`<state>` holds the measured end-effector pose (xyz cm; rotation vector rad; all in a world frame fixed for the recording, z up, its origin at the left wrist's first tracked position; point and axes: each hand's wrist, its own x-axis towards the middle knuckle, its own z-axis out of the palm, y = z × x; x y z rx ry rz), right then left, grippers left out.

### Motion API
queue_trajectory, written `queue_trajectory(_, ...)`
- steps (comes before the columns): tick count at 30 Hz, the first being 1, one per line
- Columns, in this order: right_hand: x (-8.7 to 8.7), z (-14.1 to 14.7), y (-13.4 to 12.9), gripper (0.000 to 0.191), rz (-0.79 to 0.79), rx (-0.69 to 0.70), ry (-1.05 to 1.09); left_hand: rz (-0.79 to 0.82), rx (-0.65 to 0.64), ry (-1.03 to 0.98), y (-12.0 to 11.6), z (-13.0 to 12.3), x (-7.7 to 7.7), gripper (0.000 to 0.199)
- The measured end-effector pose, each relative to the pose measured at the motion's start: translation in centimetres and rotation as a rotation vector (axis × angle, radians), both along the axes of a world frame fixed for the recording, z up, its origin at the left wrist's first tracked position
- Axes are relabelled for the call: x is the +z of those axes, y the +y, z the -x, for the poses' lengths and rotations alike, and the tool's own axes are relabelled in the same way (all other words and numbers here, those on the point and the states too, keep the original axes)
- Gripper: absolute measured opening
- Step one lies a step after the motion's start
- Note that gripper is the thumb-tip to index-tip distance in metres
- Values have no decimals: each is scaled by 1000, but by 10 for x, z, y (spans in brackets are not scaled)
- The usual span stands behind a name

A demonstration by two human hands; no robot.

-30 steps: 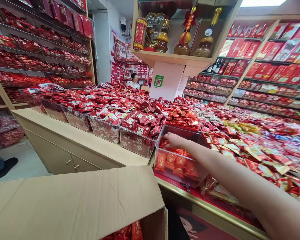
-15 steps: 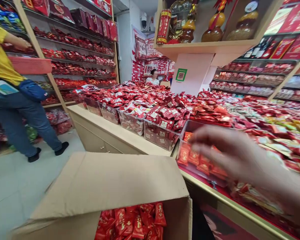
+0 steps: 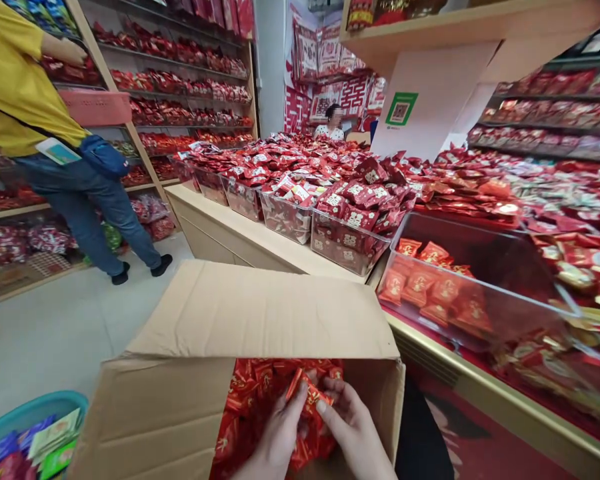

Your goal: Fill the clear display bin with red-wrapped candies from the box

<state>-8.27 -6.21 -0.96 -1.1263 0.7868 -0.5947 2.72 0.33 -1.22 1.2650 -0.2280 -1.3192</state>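
Both hands are inside an open cardboard box (image 3: 165,420) full of small red-wrapped candies (image 3: 245,387). My left hand (image 3: 280,430) is closed around red-wrapped candies, its thumb against one wrapper. Close beside it, my right hand (image 3: 353,423) pinches red-wrapped candies (image 3: 311,398) between thumb and fingers; how many each hand has is hidden. Beyond the box, to the right, a clear plastic bin (image 3: 520,293) holds similar red candies (image 3: 435,280) gathered at its left end.
More clear bins (image 3: 347,243) heaped with red packets line the counter (image 3: 230,233). A teal basket (image 3: 35,407) of colourful packets is at lower left. A person in a yellow shirt (image 3: 20,67) stands by the left shelves; another person (image 3: 330,127) is at the back.
One hand was over the clear bin at right; now both hands are down in the cardboard box, holding candies. The view has tilted down and shifted right.
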Motion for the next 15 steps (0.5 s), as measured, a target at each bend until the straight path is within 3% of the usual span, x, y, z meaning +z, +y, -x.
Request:
queue_trajectory(5, -5, -2, 4, 30, -140, -7, -75, 52, 47, 179, 1, 2, 7, 48)
queue_trajectory(9, -18, -4, 9, 31, -215, -95, -134, 106, 58, 197, 0, 4, 1, 34)
queue_trajectory(15, -36, -4, 10, 35, -67, -206, -30, 66, -17, -11, 0, -2, -19, 30)
